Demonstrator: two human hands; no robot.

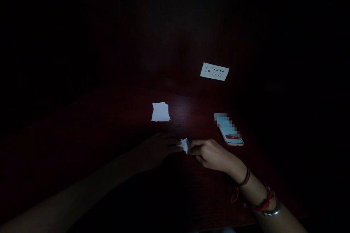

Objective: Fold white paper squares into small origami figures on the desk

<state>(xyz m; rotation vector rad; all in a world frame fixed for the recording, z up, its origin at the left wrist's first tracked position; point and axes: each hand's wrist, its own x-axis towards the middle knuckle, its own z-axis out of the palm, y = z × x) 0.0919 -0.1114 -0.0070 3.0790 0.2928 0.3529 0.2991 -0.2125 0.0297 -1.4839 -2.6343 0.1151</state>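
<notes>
A small folded piece of white paper (185,146) lies on the dark red table between my hands. My left hand (161,148) is in shadow, its fingers reaching over the paper's left side. At the paper's right edge, my right hand (209,154) has its fingers curled in and pinched on it. Beyond them lies a small stack of white paper squares (160,112), slightly uneven at the edges. Bracelets circle my right wrist.
A phone (231,136) with a lit screen lies on the table (131,116) to the right. A white socket plate (214,71) is set in the dark surface behind. The surroundings are very dark.
</notes>
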